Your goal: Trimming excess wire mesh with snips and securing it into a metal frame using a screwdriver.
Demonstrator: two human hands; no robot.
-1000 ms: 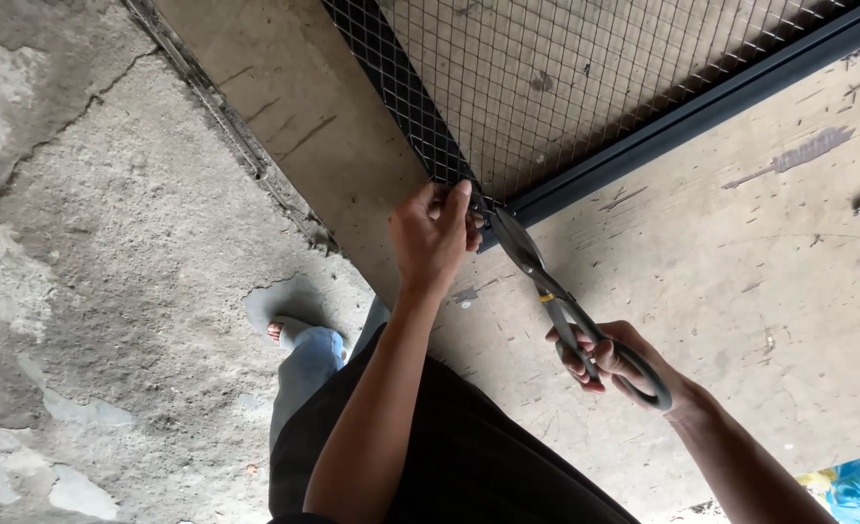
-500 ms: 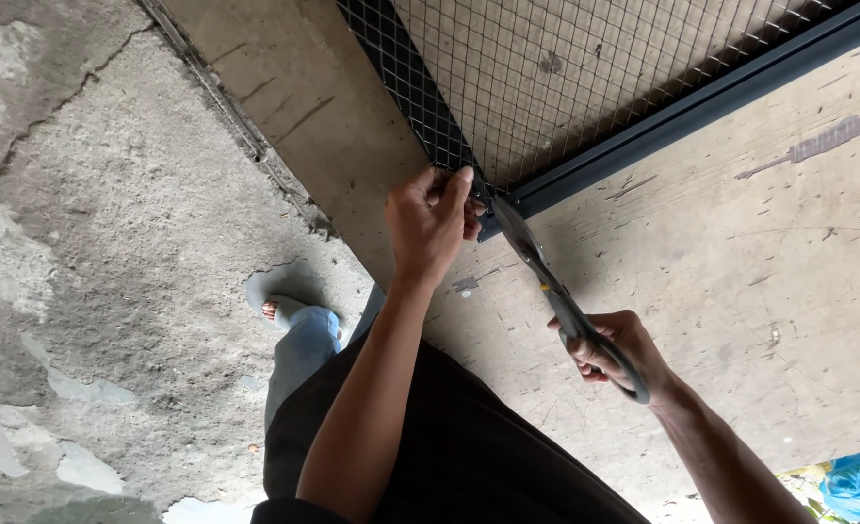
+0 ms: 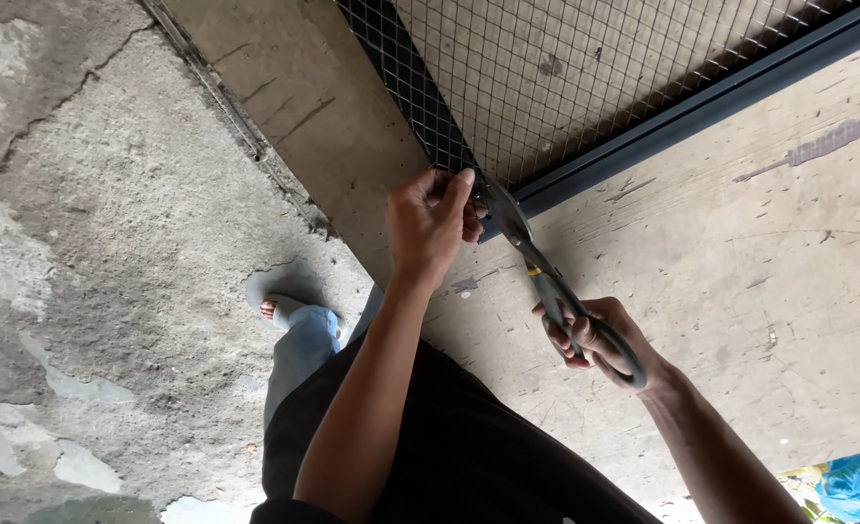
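Note:
A dark metal frame (image 3: 701, 102) filled with wire mesh (image 3: 585, 68) lies on a worn wooden board (image 3: 740, 262). A loose strip of black mesh (image 3: 405, 78) runs along its near side. My left hand (image 3: 430, 223) pinches the near end of that strip by the frame's corner. My right hand (image 3: 595, 335) grips the looped handles of grey metal snips (image 3: 536, 272). The snips' blades point up at the frame's corner, right beside my left thumb, and look nearly closed there.
The board rests over a cracked concrete floor (image 3: 90, 243). My leg in jeans and a sandalled foot (image 3: 289, 320) stand on the concrete below the board's edge. A blue plastic bag (image 3: 852, 485) shows at the bottom right corner.
The view has shifted slightly. My right hand has squeezed the snips' handles closer together, and the blades stay at the frame's corner. My left hand keeps its pinch on the mesh strip.

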